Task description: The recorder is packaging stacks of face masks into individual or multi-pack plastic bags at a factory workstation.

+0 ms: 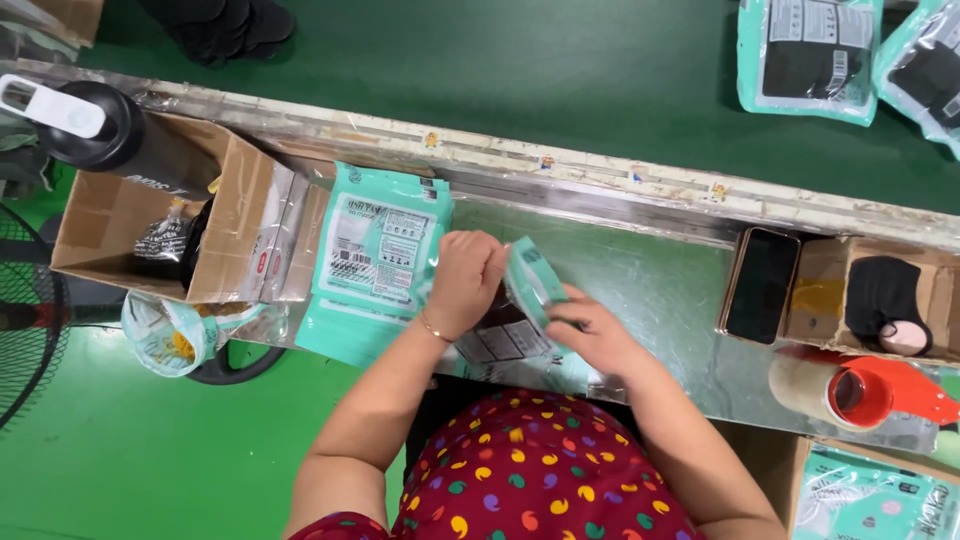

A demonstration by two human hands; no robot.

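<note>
Two hands on one teal pouch (528, 285), head view only. Left hand (463, 280) closed over the pouch's upper left part, fingers curled on it. Right hand (590, 335) pinches the pouch's lower right edge, fingers narrow. Pouch is tilted up off the metal bench (660, 290), near the middle of the bench, close to its near edge.

Just left of the left hand: a stack of flat teal pouches (380, 250) lying on the bench, label side up, reaching from the far rail toward the near edge. Another pouch with a label (500, 345) lies under the hands.

Left end of the bench: open cardboard box (110, 215) with a black bottle (120, 135), white cap, lying across its far corner. A clear plastic bag (170, 335) hangs off the near left corner.

Right side: a dark phone (762, 285) lies flat beside a small cardboard tray (825, 290) holding a black mask (885, 295). A tape roll with a red dispenser (860, 390) sits at the near right edge. More teal pouches (810, 55) lie on the green belt beyond the far rail.
</note>
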